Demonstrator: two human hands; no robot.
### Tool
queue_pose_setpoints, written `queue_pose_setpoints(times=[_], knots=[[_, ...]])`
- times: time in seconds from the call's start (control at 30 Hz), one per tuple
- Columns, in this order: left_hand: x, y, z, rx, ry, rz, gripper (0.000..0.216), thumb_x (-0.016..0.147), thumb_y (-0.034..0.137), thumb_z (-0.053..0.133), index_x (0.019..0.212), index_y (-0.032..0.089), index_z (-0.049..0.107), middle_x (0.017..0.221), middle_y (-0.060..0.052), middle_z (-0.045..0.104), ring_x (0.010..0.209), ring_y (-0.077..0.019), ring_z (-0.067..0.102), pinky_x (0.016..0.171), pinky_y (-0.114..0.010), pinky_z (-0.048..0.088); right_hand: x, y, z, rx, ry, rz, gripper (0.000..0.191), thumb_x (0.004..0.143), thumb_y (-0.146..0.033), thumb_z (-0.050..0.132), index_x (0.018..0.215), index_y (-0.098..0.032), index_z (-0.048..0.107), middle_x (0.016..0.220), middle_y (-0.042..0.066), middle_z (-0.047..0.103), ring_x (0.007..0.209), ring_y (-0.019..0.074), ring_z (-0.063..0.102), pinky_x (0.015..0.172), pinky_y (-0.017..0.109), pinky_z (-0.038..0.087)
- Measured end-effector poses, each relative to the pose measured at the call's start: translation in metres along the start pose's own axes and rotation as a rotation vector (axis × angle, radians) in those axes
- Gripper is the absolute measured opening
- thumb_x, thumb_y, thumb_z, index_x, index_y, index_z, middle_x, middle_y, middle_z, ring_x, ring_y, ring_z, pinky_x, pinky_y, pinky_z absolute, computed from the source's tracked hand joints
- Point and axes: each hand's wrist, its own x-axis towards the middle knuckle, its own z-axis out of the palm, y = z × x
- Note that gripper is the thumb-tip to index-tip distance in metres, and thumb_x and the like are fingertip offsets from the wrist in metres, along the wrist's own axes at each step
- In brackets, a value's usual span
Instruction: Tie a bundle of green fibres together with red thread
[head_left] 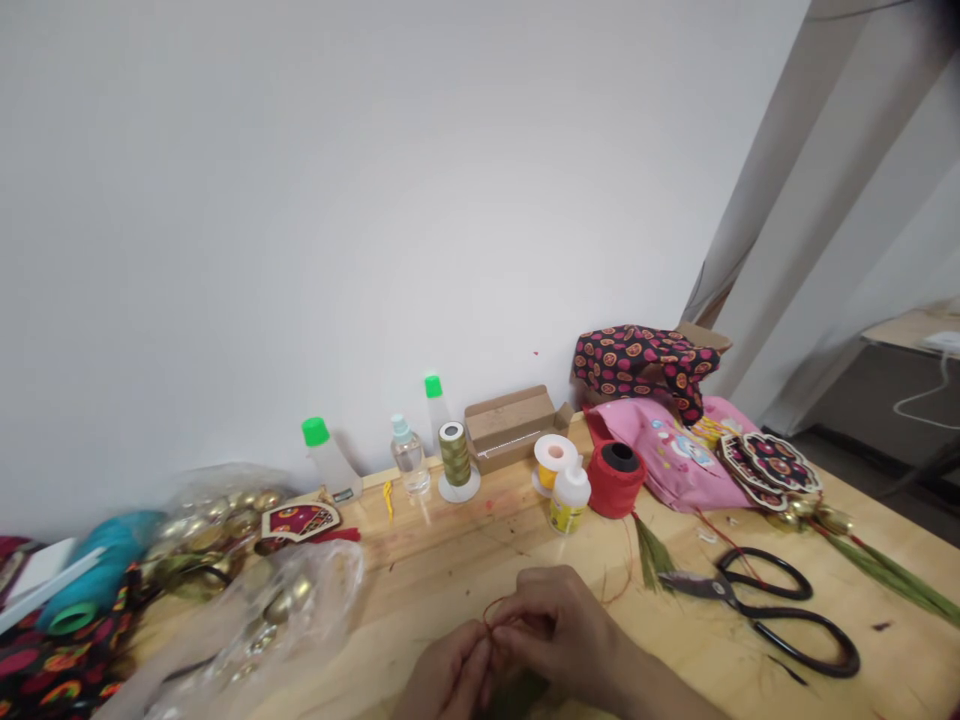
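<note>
While both hands meet low over the worktop (450, 560), left hand (450, 675) and right hand (559, 625) pinch a thin red thread (499, 607) between fingertips. Black scissors (780, 610) lie near, right; red spool (616, 478) stands behind.

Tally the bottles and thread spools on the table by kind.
Green-capped bottles: 2
Clear-capped bottle: 1
White-capped glue bottle: 1
Thread spools: 4 (teal, olive, yellow, red)
Total: 8

No text legible — the glue bottle (568, 500) label is too blurred.
</note>
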Motion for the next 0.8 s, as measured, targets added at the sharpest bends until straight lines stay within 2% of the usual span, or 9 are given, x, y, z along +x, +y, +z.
queue_pose_setpoints(times=[0.33, 0.53, 0.7, 0.8], knots=[[0.002, -0.005, 0.0, 0.063, 0.012, 0.016, 0.039, 0.074, 0.052, 0.031, 0.054, 0.02, 0.041, 0.048, 0.005, 0.034, 0.046, -0.0121, 0.032, 0.046, -0.024, 0.026, 0.002, 0.002, -0.018, -0.05, 0.054, -0.048, 0.017, 0.079, -0.019, 0.046, 0.082, -0.017, 0.063, 0.06, 0.001, 0.053, 0.056, 0.0102, 0.049, 0.052, 0.02, 0.036], [0.001, 0.0, -0.002, 0.051, 0.051, 0.012, 0.041, 0.072, 0.056, 0.033, 0.053, 0.02, 0.04, 0.046, 0.005, 0.034, 0.045, -0.0119, 0.033, 0.045, -0.023, 0.026, 0.002, 0.007, -0.019, -0.172, 0.039, -0.057, 0.017, 0.075, -0.012, 0.048, 0.078, -0.019, 0.063, 0.063, 0.001, 0.055, 0.065, 0.0135, 0.05, 0.059, 0.024, 0.037], [0.0, -0.001, -0.005, -0.003, 0.005, -0.022, 0.044, 0.07, 0.061, 0.033, 0.055, 0.02, 0.041, 0.047, 0.005, 0.034, 0.045, -0.0114, 0.031, 0.044, -0.023, 0.025, 0.002, 0.002, -0.026, -0.122, 0.189, -0.064, 0.011, 0.074, -0.018, 0.052, 0.079, -0.017, 0.062, 0.076, 0.006, 0.056, 0.074, 0.016, 0.051, 0.064, 0.027, 0.039], [-0.001, 0.002, -0.006, -0.027, -0.001, -0.023, 0.042, 0.071, 0.059, 0.035, 0.056, 0.019, 0.041, 0.049, 0.005, 0.035, 0.047, -0.0115, 0.032, 0.046, -0.023, 0.026, -0.003, -0.012, -0.028, -0.04, 0.221, -0.107, 0.016, 0.077, -0.02, 0.049, 0.069, -0.015, 0.061, 0.066, 0.005, 0.056, 0.064, 0.0134, 0.052, 0.058, 0.023, 0.04]])
